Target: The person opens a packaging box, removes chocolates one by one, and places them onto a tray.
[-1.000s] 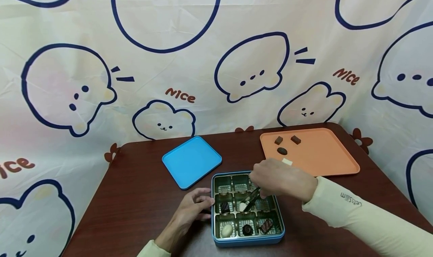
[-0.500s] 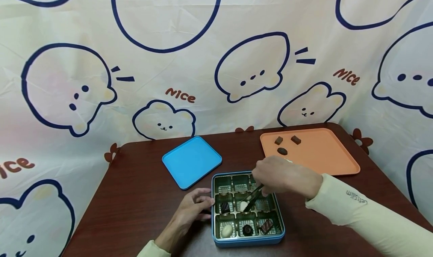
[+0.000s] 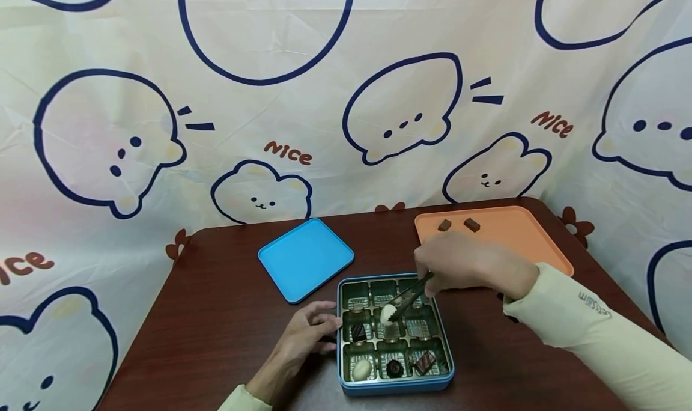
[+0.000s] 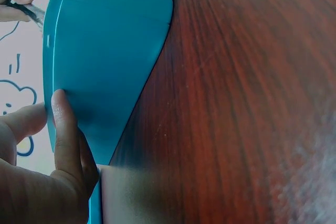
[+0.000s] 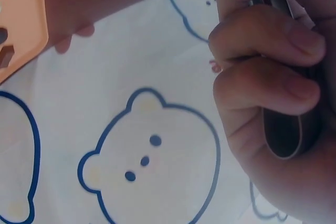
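My right hand (image 3: 459,261) grips a pair of tongs (image 3: 413,294), its curled fingers round the handle in the right wrist view. Between the tongs' tips is a white chocolate (image 3: 387,315), over the middle of the blue tin (image 3: 397,389). A gold divided insert fills that tin. My left hand (image 3: 308,333) rests at the tin's left side, fingertips against wall and rim in the left wrist view. In the front row lie a white oval chocolate (image 3: 361,369), a dark round chocolate (image 3: 394,369) and a brown chocolate (image 3: 424,362). A dark chocolate (image 3: 358,332) sits in the left middle compartment.
An orange tray (image 3: 527,237) stands at the back right, partly behind my right hand, with a brown chocolate (image 3: 444,225) and another brown chocolate (image 3: 472,225) on it. Behind the tin is a blue tray (image 3: 305,261). A printed cloth (image 3: 324,122) hangs beyond the table.
My right hand has moved up and to the right, raising the tongs with the white chocolate from the middle compartment. It now covers the orange tray's oval chocolate. My left hand stays put.
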Tool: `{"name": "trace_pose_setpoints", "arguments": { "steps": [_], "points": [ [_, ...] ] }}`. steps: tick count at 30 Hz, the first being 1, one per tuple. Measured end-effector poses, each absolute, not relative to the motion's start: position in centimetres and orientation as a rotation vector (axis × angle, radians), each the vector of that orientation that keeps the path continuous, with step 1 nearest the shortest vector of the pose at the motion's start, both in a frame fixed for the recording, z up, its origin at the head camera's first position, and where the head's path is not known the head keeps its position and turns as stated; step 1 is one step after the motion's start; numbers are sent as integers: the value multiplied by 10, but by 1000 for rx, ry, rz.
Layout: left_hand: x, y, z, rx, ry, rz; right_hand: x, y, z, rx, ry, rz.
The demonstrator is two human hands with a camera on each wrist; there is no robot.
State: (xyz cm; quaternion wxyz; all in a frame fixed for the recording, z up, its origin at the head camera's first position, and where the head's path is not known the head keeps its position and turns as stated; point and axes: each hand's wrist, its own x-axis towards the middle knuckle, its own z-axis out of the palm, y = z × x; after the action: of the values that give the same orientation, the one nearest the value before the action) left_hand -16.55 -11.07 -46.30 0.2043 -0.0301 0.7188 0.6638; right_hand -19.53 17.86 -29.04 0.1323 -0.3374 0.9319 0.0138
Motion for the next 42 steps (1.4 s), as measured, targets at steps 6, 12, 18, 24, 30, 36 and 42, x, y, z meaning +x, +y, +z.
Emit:
{"name": "trace_pose_setpoints", "arguments": {
  "steps": [6,12,18,24,30,36,42],
  "points": [
    [-166,-111,-463,-71,2001,1859,-209,197,-276,-894,2702,-67],
    [-166,-111,-463,-70,2003,1860,-229,224,-269,-782,2703,-103],
    [-166,-110,-462,-76,2006,1862,-250,257,-271,-602,2725,-100],
    [-166,-111,-461,-86,2006,1867,-268,289,-285,-539,2748,-22],
    [-166,-111,-461,-86,2006,1866,-279,316,-297,-431,2757,-21],
    [-167,-111,-462,-84,1999,1867,-290,338,-306,-326,2712,36],
    [-166,-111,-463,-85,1991,1865,-295,349,-318,-280,2654,30]
  ]
}}
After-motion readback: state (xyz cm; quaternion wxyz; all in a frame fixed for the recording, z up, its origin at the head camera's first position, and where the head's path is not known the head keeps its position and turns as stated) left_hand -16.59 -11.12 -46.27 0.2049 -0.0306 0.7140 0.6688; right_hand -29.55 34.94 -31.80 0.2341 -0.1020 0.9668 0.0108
